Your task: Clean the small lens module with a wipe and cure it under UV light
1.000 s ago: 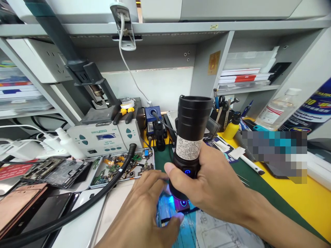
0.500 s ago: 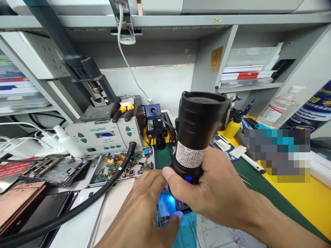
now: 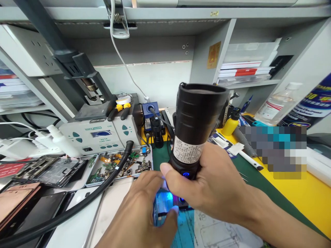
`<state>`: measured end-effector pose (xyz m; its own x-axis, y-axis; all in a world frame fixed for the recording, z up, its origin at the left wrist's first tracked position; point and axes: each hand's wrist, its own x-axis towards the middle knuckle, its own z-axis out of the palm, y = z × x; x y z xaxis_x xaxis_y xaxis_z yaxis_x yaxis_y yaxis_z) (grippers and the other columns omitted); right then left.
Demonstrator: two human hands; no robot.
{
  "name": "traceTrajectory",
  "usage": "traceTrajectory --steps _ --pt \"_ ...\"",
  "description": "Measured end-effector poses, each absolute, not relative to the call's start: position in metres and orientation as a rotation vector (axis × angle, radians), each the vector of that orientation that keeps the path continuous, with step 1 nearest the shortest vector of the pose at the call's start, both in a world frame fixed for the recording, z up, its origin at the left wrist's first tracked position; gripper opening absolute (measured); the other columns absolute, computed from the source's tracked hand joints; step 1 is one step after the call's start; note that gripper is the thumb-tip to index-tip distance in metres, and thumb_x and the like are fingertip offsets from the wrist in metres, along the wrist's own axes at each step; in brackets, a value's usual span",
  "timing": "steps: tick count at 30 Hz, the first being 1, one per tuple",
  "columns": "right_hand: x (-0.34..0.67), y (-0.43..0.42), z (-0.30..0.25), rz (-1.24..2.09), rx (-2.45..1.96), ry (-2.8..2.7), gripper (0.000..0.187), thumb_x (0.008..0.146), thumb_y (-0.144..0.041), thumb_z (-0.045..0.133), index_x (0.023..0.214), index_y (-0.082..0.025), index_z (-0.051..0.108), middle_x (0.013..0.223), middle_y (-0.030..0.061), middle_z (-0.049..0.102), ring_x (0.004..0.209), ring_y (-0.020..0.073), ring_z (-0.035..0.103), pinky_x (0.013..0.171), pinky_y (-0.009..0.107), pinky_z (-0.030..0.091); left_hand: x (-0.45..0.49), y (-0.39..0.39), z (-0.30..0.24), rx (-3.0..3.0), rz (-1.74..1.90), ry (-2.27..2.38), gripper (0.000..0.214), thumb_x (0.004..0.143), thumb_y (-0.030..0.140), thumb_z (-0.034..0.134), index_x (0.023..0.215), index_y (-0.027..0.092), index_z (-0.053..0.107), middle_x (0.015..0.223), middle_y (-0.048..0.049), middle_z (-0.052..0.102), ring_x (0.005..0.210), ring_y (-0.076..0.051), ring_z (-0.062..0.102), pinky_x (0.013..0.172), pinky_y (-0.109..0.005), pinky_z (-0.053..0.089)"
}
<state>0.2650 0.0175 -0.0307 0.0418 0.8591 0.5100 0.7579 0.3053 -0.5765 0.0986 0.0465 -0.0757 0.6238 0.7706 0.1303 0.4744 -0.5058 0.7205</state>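
My right hand (image 3: 214,186) is wrapped round a black torch (image 3: 196,120) with a white label, held tail up, its thumb beside a lit blue button. The torch's head points down and throws blue-violet light onto a small flat part (image 3: 162,205) on the mat. My left hand (image 3: 141,213) rests on that part, fingertips pinching its edge in the glow. Most of the part is hidden under both hands.
A metal tray of small circuit boards (image 3: 121,163) sits left of the hands, with a black hose (image 3: 85,199) lying across it. Behind stand a grey rework station (image 3: 98,132), a blue stand (image 3: 150,113) and a yellow bottle (image 3: 230,125). Phone frames (image 3: 46,168) lie at far left.
The torch has risen a little and come closer to the camera, tilting slightly. Both hands stay over the lit part.
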Motion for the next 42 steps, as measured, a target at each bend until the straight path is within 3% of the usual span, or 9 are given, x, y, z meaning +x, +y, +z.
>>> traceTrajectory --steps 4,11,20,26,32,38,42 --pt "0.265 0.016 -0.03 0.165 -1.467 -1.72 0.032 0.08 -0.034 0.068 0.07 -0.021 0.04 0.058 -0.0089 0.044 0.051 0.0072 0.039 0.046 0.021 0.031 0.098 0.047 -0.074 2.161 0.579 0.963 0.028 0.075 0.014 0.056 0.1 0.026 0.057 0.104 -0.0043 0.061 0.104 -0.027 0.057 0.094 -0.046 0.05" --pt "0.263 0.017 -0.029 0.212 -1.483 -1.714 0.023 0.08 -0.034 0.066 0.085 -0.023 0.047 0.062 -0.0088 0.049 0.054 0.009 0.043 0.048 0.024 0.032 0.101 0.048 -0.072 2.151 0.564 0.932 0.043 0.074 0.008 0.056 0.111 0.029 0.055 0.104 -0.0035 0.06 0.103 -0.027 0.055 0.093 -0.047 0.049" --pt "0.26 0.015 -0.031 0.166 -1.469 -1.712 0.019 0.08 -0.032 0.068 0.091 -0.025 0.054 0.065 -0.008 0.057 0.054 0.0105 0.049 0.048 0.024 0.039 0.099 0.044 -0.071 2.112 0.605 0.976 0.028 0.074 0.015 0.056 0.1 0.024 0.061 0.096 -0.0047 0.065 0.094 -0.026 0.062 0.084 -0.042 0.055" --pt "0.258 0.014 -0.033 0.103 -1.408 -1.768 0.017 0.074 -0.024 0.068 0.084 -0.024 0.054 0.068 -0.0062 0.06 0.06 0.0129 0.055 0.054 0.026 0.044 0.099 0.049 -0.072 2.126 0.587 0.961 0.02 0.069 0.014 0.056 0.087 0.022 0.061 0.092 -0.0058 0.065 0.093 -0.027 0.061 0.081 -0.04 0.056" --pt "0.256 0.015 -0.037 -0.084 -1.389 -1.785 0.007 0.073 -0.024 0.064 0.077 -0.02 0.059 0.076 0.0026 0.069 0.07 0.0214 0.066 0.053 0.03 0.043 0.091 0.05 -0.064 2.107 0.507 0.979 0.016 0.073 0.019 0.058 0.089 0.022 0.06 0.094 -0.0049 0.064 0.095 -0.026 0.06 0.081 -0.038 0.053" --pt "0.253 0.018 -0.04 -0.106 -1.42 -1.665 0.008 0.075 -0.027 0.065 0.076 -0.019 0.063 0.077 0.0073 0.071 0.071 0.0258 0.067 0.051 0.032 0.044 0.084 0.048 -0.062 2.107 0.415 1.022 0.012 0.081 0.032 0.058 0.089 0.023 0.06 0.09 -0.0028 0.062 0.086 -0.024 0.059 0.056 -0.029 0.043" --pt "0.252 0.018 -0.044 -0.129 -1.413 -1.65 0.008 0.074 -0.027 0.066 0.074 -0.02 0.062 0.076 0.0057 0.07 0.071 0.0244 0.066 0.052 0.032 0.047 0.084 0.049 -0.064 2.175 0.431 1.032 0.011 0.081 0.032 0.057 0.085 0.022 0.06 0.084 -0.003 0.061 0.08 -0.023 0.057 0.053 -0.029 0.038"
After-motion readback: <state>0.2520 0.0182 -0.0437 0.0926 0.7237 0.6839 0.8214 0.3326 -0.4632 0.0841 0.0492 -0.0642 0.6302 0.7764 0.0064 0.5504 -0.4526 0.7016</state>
